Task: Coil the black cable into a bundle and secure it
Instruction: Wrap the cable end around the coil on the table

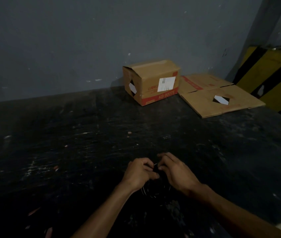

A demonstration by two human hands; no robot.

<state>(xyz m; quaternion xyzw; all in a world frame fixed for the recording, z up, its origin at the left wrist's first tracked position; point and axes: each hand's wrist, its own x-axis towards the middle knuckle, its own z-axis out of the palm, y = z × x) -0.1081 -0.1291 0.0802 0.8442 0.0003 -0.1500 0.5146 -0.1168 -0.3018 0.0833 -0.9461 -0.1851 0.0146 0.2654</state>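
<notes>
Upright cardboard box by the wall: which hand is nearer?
Right. The right hand sits below the upright cardboard box, almost in line with it; the left hand is beside it, farther left. Both grip the black cable.

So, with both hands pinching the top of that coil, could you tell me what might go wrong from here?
1. The black cable is nearly invisible against the dark floor in this dim light, so a stray loop could be missed.
2. The left hand and right hand pinch only the top, and the lower loops hang loose, so they may spring apart.
3. What secures the bundle is hidden between the fingers, so it may not be closed.
</notes>
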